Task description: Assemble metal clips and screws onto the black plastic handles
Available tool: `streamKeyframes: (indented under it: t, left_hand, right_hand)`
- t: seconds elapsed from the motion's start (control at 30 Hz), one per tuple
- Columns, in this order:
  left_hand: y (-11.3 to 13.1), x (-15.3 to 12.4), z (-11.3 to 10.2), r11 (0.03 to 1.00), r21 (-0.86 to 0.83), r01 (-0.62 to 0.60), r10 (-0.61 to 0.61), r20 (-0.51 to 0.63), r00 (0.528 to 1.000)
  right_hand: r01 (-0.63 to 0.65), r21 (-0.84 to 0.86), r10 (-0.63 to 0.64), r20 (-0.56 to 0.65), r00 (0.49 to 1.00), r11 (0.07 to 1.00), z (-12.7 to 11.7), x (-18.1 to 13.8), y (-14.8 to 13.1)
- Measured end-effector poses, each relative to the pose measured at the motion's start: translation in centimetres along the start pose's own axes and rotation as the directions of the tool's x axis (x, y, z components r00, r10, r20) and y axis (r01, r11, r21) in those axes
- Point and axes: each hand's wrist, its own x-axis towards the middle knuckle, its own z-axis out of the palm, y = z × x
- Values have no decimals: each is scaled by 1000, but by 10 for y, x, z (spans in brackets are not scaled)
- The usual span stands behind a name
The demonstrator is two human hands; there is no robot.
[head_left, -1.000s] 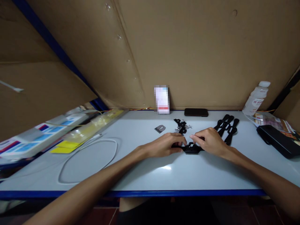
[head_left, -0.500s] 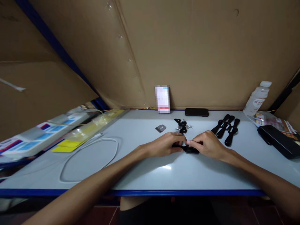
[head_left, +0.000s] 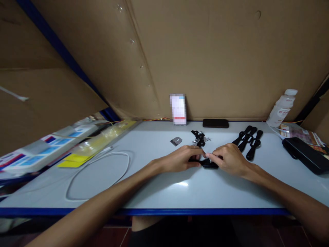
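My left hand [head_left: 180,158] and my right hand [head_left: 230,158] meet at the middle of the white table [head_left: 159,185], both with fingers curled on a flat black plastic part [head_left: 209,164] that lies on the surface. The right thumb and forefinger pinch at the part's top edge, and what they pinch is too small to see. Just behind the hands lies a small heap of black clips and silver screws [head_left: 199,138]. To the right of it rest three long black bars [head_left: 248,140].
A small grey piece [head_left: 176,140], a dark phone [head_left: 215,123] and a blurred card [head_left: 178,109] sit near the cardboard back wall. At the right stand a white bottle [head_left: 281,108], a black case [head_left: 304,154] and packets. A white cable loop [head_left: 99,175] and boxes [head_left: 43,149] lie left.
My right hand slid a little left along the black part toward my left hand, and its fingertips now pinch beside the left fingers. The left hand stayed put.
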Motion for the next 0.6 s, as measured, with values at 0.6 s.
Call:
streamKeyframes:
  t: [0.6]
  left_hand:
    - [0,-2,0,1000,-1,0,0,10,1000]
  right_hand:
    - [35,1,-35,-42,999,999,-13,3,11]
